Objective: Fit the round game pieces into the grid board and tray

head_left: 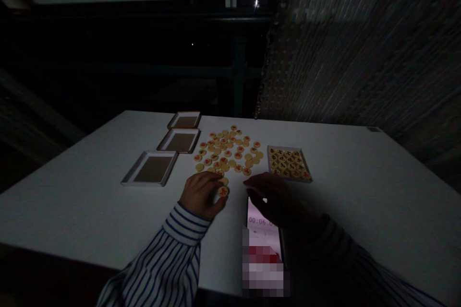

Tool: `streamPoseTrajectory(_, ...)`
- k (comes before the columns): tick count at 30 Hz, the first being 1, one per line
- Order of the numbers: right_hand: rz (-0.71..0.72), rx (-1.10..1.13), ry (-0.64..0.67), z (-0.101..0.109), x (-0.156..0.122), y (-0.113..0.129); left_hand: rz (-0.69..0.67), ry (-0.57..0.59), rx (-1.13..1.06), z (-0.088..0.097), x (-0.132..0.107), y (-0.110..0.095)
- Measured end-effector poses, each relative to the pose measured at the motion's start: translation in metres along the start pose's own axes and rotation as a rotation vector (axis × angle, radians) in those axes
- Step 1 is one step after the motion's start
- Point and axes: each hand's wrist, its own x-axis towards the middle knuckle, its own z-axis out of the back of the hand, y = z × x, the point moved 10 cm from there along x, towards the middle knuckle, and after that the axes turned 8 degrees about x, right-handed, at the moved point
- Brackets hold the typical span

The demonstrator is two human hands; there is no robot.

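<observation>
1. Left hand [201, 194]: grip curled round a red-marked disc [223, 192] at near side of pile [224, 160]; pinched or not, can't tell.
2. Right hand [281, 201]: shadowed, partly hiding phone [262, 236]; grip unreadable.

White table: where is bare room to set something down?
The white table is bare right of the filled tray and left of the nearest empty tray. A narrow bare strip divides left hand from right hand. Crowded: loose pieces in the middle; the phone beneath the right hand.
</observation>
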Motion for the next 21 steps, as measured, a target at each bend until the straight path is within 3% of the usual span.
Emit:
streamPoseTrajectory(7, 0.017, -0.005, -0.030, 0.006, 0.001, 0.003, 0.033, -0.061, -0.029, 0.010, 0.003, -0.003)
streamPoseTrajectory(14, -0.009, -0.033, -0.050, 0.009, -0.002, -0.006, -0.011, -0.034, -0.077, 0.008, 0.009, -0.005)
streamPoseTrajectory(21, 0.005, -0.055, -0.078, 0.017, -0.002, -0.011, 0.036, -0.025, -0.092, 0.010, 0.017, -0.010)
